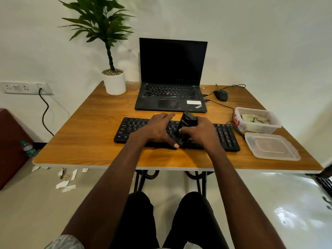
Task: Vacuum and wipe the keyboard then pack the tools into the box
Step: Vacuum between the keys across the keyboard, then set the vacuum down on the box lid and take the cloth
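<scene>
A black keyboard [224,135] lies across the wooden table [93,141] in front of me. My left hand [158,128] rests flat on its middle keys with fingers spread. My right hand [199,131] grips a small black handheld vacuum [186,121], held tilted with its lower end down on the keys beside my left thumb. At the right stands a clear plastic box [239,121] holding a greenish cloth [255,118]. Its clear lid [271,146] lies on the table just in front of it.
An open black laptop [172,78] stands behind the keyboard. A wired black mouse [221,95] sits to its right, cables trailing toward the box. A potted plant [114,81] occupies the back left corner. Paper scraps [66,184] and a bottle [28,149] lie on the floor at left.
</scene>
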Tool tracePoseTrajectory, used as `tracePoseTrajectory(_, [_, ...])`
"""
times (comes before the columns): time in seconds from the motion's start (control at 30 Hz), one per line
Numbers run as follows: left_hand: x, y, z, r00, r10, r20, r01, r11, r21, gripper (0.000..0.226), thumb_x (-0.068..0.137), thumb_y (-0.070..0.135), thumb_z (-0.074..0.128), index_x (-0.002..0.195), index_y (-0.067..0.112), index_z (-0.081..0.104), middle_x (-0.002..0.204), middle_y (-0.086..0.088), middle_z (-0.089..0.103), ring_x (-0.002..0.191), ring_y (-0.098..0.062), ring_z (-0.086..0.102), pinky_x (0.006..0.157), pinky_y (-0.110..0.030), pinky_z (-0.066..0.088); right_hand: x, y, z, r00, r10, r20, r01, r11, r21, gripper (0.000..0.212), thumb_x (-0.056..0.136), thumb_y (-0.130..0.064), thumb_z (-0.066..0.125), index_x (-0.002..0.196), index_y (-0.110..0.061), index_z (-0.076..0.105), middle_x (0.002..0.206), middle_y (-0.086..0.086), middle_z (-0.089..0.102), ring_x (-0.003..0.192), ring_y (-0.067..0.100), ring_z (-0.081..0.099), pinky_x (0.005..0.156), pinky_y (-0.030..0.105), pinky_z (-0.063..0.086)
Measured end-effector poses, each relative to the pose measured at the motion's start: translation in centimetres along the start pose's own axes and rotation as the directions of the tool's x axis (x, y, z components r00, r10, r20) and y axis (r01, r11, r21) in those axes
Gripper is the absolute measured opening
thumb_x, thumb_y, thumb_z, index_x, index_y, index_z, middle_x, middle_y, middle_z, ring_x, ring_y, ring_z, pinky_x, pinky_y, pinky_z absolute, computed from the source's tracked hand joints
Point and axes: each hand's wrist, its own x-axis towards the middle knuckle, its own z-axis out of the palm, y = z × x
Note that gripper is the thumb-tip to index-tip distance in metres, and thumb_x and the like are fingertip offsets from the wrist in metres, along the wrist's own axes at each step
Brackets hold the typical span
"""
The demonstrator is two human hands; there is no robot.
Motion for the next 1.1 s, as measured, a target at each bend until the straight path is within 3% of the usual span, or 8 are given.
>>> tracePoseTrajectory(0.2, [0.8,0.7,1.4,1.0,-0.014,0.01,0.014,1.0,-0.001,0.13,0.061,0.06,0.085,0.158,0.027,0.004,0.161,-0.002,0.009,0.146,-0.03,0.007,0.12,-0.052,0.017,-0.2,4.1,-6.7,0.89,0.155,-0.429,-0.251,0.952,-0.175,0.051,0.078,-0.039,0.075,0.118,-0.01,0.062,0.112,0.013,0.068,0.1,0.028,0.062,0.081,0.035,0.046])
tracePoseTrajectory(0.4, [2.8,4.6,3.0,0.999,0.05,0.017,-0.051,0.997,0.049,0.13,0.062,0.062,0.083,0.158,0.026,0.003,0.16,-0.004,0.012,0.144,-0.031,0.011,0.12,-0.051,0.017,-2.0,3.4,-4.3,0.997,0.046,-0.069,-0.047,0.999,-0.026,0.042,0.076,-0.035,0.077,0.112,-0.018,0.066,0.101,0.001,0.069,0.087,0.015,0.063,0.081,0.034,0.053])
tracePoseTrajectory(0.57, [3.3,5.7,3.9,0.999,0.04,0.021,-0.041,0.998,0.055,0.129,0.063,0.063,0.082,0.157,0.027,0.001,0.16,-0.002,0.009,0.144,-0.032,0.01,0.12,-0.052,0.015,-1.9,7.0,-9.2,0.882,0.17,-0.44,-0.24,0.965,-0.109,0.041,0.077,-0.036,0.074,0.111,-0.015,0.068,0.104,0.005,0.071,0.089,0.02,0.061,0.075,0.028,0.042])
tracePoseTrajectory(0.63, [3.5,6.4,4.1,0.998,0.062,0.027,-0.063,0.997,0.039,0.128,0.064,0.062,0.082,0.157,0.027,0.001,0.161,-0.001,0.007,0.146,-0.033,0.006,0.121,-0.053,0.011,-1.6,7.5,-10.1,0.865,0.146,-0.48,-0.236,0.963,-0.133,0.042,0.077,-0.038,0.074,0.111,-0.014,0.068,0.103,0.005,0.071,0.093,0.022,0.064,0.077,0.03,0.044])
tracePoseTrajectory(0.7, [3.6,7.7,4.6,0.994,0.104,0.02,-0.104,0.994,0.016,0.126,0.065,0.061,0.081,0.157,0.027,0.002,0.161,-0.001,0.005,0.147,-0.032,0.003,0.122,-0.052,0.008,-1.5,7.8,-10.2,0.907,0.177,-0.383,-0.155,0.984,0.088,0.038,0.076,-0.032,0.076,0.109,-0.015,0.069,0.101,0.003,0.072,0.088,0.018,0.067,0.078,0.033,0.054])
tracePoseTrajectory(0.8, [3.6,9.5,5.4,0.985,0.149,-0.082,-0.156,0.984,-0.088,0.119,0.069,0.062,0.079,0.157,0.029,0.007,0.161,0.001,0.007,0.148,-0.027,0.003,0.121,-0.052,0.014,-1.5,8.1,-10.3,0.948,0.241,-0.21,-0.098,0.845,0.526,0.041,0.074,-0.017,0.079,0.112,-0.012,0.063,0.103,0.007,0.072,0.086,0.02,0.072,0.067,0.035,0.061])
tracePoseTrajectory(0.93, [3.8,12.4,6.9,0.938,0.169,-0.302,-0.264,0.914,-0.309,0.094,0.081,0.05,0.075,0.156,0.029,0.022,0.159,-0.001,0.019,0.146,-0.022,0.015,0.119,-0.047,0.024,-1.3,9.8,-12.8,0.911,0.307,-0.275,-0.039,0.728,0.684,0.066,0.078,-0.012,0.078,0.132,-0.013,0.041,0.113,0.004,0.062,0.089,0.022,0.072,0.067,0.037,0.061])
tracePoseTrajectory(1.1, [3.6,17.9,9.9,0.845,0.159,-0.511,-0.375,0.857,-0.354,0.068,0.09,0.03,0.07,0.149,0.023,0.038,0.147,0.0,0.038,0.134,-0.013,0.032,0.112,-0.031,0.03,-1.5,13.9,-17.5,0.837,0.414,-0.356,-0.043,0.7,0.713,0.042,0.084,-0.012,0.074,0.122,-0.009,0.054,0.113,0.01,0.064,0.093,0.023,0.069,0.068,0.032,0.061])
